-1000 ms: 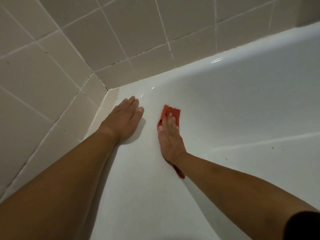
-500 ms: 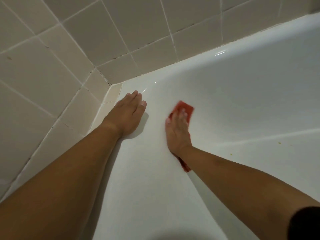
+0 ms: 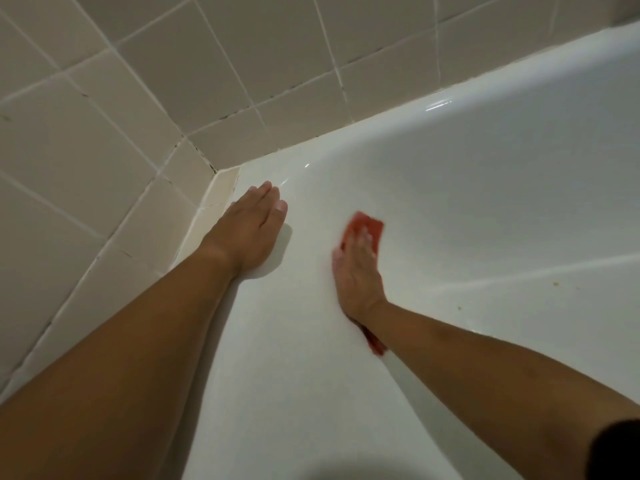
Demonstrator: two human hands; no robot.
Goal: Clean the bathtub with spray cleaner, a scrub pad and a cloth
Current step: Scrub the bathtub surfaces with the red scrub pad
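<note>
The white bathtub [image 3: 485, 188] fills the right and lower part of the head view. My left hand [image 3: 251, 230] lies flat with straight fingers on the tub's rim near the tiled corner. My right hand [image 3: 356, 275] presses a red cloth [image 3: 367, 226] flat against the tub's inner wall. The cloth shows past my fingertips, and a strip of it shows under my wrist. The fingers are blurred with motion. No spray bottle or scrub pad is in view.
Beige tiled walls [image 3: 207, 64] meet in a corner at the tub's upper left end. A few small yellowish specks [image 3: 557, 283] lie on the tub floor at the right.
My right hand has slid the red cloth to the right and a little farther along the tub wall. My left hand has stayed flat on the rim.
</note>
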